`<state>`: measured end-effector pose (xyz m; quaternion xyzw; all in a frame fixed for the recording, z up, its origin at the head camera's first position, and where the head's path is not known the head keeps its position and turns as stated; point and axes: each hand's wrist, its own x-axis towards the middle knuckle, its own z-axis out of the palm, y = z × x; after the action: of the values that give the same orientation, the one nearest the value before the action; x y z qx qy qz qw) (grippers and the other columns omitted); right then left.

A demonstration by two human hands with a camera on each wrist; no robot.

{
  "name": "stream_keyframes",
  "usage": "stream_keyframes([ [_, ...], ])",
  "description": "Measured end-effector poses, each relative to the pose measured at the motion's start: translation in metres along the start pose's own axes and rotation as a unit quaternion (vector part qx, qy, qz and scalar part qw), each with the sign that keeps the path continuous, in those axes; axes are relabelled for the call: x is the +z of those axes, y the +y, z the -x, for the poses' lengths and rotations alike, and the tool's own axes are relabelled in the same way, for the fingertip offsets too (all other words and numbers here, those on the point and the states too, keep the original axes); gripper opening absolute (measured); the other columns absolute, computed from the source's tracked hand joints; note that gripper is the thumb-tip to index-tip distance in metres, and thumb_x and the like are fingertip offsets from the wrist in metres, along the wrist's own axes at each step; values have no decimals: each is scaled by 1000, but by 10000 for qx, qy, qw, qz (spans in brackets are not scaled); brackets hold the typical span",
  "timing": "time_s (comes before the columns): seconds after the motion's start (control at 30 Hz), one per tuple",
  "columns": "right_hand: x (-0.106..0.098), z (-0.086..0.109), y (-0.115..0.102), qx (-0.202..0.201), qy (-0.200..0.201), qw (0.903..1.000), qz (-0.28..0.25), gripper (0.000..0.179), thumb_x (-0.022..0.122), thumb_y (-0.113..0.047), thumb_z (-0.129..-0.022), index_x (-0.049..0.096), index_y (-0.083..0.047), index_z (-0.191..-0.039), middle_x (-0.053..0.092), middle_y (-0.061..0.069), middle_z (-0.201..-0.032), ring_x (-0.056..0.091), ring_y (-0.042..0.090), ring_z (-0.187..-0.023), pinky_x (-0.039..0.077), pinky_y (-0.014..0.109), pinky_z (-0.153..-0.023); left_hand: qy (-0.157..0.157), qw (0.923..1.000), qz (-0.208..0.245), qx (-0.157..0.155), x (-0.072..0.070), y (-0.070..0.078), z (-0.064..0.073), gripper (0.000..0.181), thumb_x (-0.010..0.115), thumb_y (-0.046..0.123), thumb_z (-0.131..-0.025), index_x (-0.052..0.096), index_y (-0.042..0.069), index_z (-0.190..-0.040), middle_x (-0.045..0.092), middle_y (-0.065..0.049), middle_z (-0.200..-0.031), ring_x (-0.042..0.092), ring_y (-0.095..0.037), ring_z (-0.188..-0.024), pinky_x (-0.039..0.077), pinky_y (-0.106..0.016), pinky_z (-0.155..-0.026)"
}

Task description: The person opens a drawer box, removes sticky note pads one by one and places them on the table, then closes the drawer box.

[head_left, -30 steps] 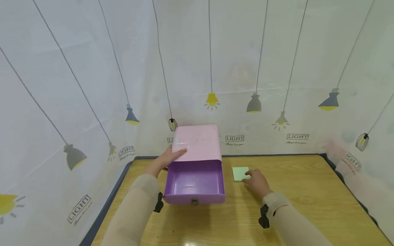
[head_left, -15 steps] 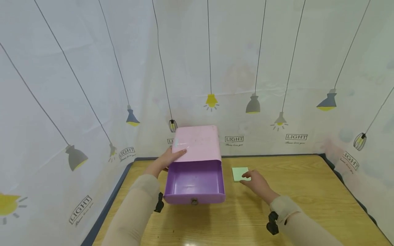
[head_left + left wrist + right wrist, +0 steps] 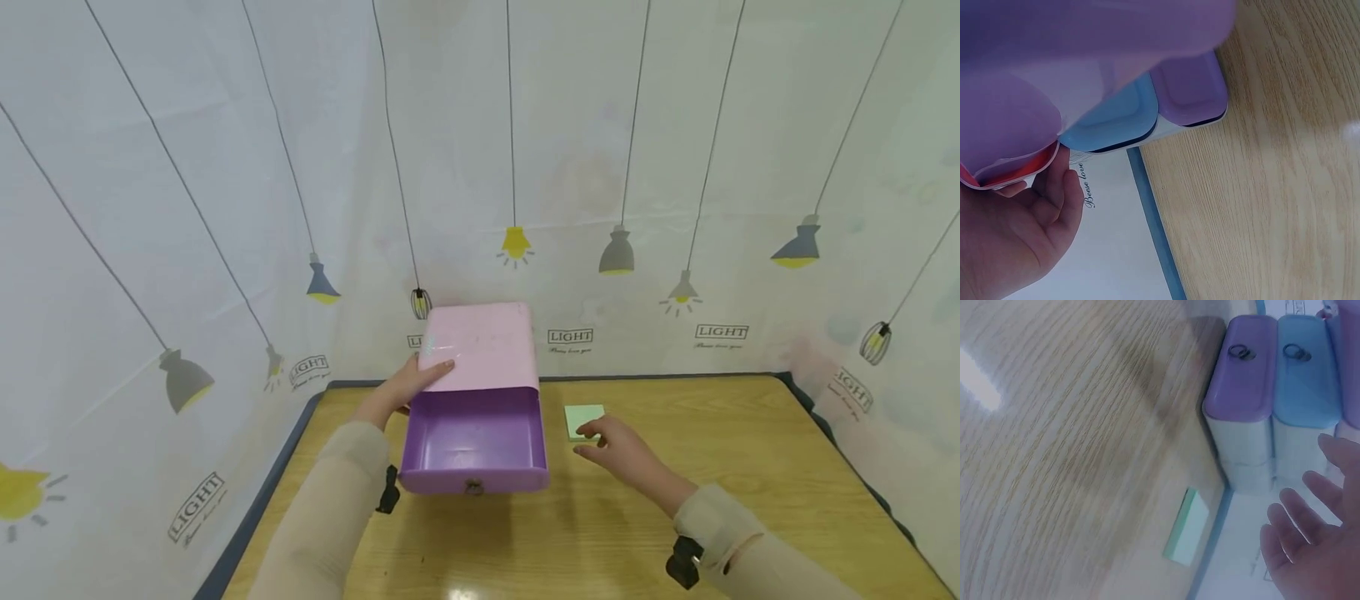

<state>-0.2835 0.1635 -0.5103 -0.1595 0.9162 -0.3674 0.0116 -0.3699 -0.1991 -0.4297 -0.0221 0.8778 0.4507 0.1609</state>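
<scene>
A pink drawer cabinet (image 3: pixel 480 346) stands at the back of the table, its top purple drawer (image 3: pixel 474 481) pulled out and bare inside. My left hand (image 3: pixel 405 387) grips the cabinet's left edge, thumb on top and fingers bent against the side. Below that drawer, the right wrist view shows a blue drawer (image 3: pixel 1307 378) and another purple drawer (image 3: pixel 1241 372), both closed. To the right lies a pale green pad of sticky notes (image 3: pixel 579 414). My right hand (image 3: pixel 628 454) hovers above and in front of the pad, fingers loosely bent, holding nothing.
The wooden table (image 3: pixel 720 450) runs up to a cloth backdrop (image 3: pixel 585 167) printed with hanging lamps, which closes off the back and both sides. A dark blue border (image 3: pixel 675 379) marks the table's far edge. The pulled-out drawer juts forward between the hands.
My right hand has turned and its fingertips have shifted left over the pad's front edge, while the forearm swung to the right. The left hand, cabinet and pad stay put.
</scene>
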Motion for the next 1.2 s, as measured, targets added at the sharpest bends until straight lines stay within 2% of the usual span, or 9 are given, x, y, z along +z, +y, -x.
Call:
stream_keyframes([
  [0.2,-4,13,-19,-245,-99,9995,-163,32,71,-23,-91,66,-6,-118,62,3,-110,54,17,-89,48,36,-73,2,10000,-45,4,-1,0,2,106,56,75,-80,15,9,-153,48,-24,-134,59,-38,-106,51,-53,-80],
  [0.43,-11,24,-37,-1003,-445,9937,-223,36,70,-31,-91,65,-8,-118,62,0,-110,56,21,-93,49,47,-82,-20,10000,-30,3,-1,0,2,106,55,75,-81,13,10,-154,46,-24,-136,58,-39,-109,50,-55,-83],
  [0.6,-13,30,-48,-1312,-815,9876,-291,41,68,-39,-91,65,-9,-118,60,-3,-111,55,19,-97,49,42,-83,14,10000,-48,-23,-1,0,3,107,56,75,-80,14,9,-153,46,-24,-135,58,-38,-108,50,-54,-83],
  [0.73,-11,31,-55,-1470,-821,9851,-350,42,70,-40,-89,65,-8,-115,61,-2,-109,56,20,-95,49,42,-82,-2,10000,7,7,0,1,2,107,56,74,-81,13,8,-153,46,-25,-136,59,-39,-108,51,-53,-81],
  [0.83,-7,31,-60,-1396,-773,9864,-388,35,70,-39,-89,66,-10,-109,63,-5,-104,56,18,-92,48,40,-81,21,10000,-6,14,-1,0,2,106,55,74,-82,14,7,-153,47,-25,-134,60,-38,-106,52,-52,-80],
  [0.97,-1,30,-65,-1055,-845,9883,-714,25,70,-35,-90,64,-12,-98,64,-8,-92,57,14,-83,48,31,-72,61,10000,-4,28,0,0,2,106,56,74,-81,15,7,-152,49,-25,-132,61,-37,-103,53,-51,-78],
  [1.07,3,30,-68,-883,-914,9857,-1106,22,68,-30,-92,61,-10,-95,64,-4,-85,59,14,-78,49,27,-65,54,10000,44,36,0,-2,1,108,57,74,-80,15,6,-152,50,-25,-131,61,-37,-102,53,-51,-78],
  [1.2,5,33,-71,-842,-982,9797,-1534,20,66,-25,-94,56,-7,-97,67,1,-85,62,15,-76,51,27,-63,77,9999,82,1,-1,-3,-1,110,58,76,-78,15,6,-152,50,-24,-130,61,-37,-102,53,-51,-78],
])
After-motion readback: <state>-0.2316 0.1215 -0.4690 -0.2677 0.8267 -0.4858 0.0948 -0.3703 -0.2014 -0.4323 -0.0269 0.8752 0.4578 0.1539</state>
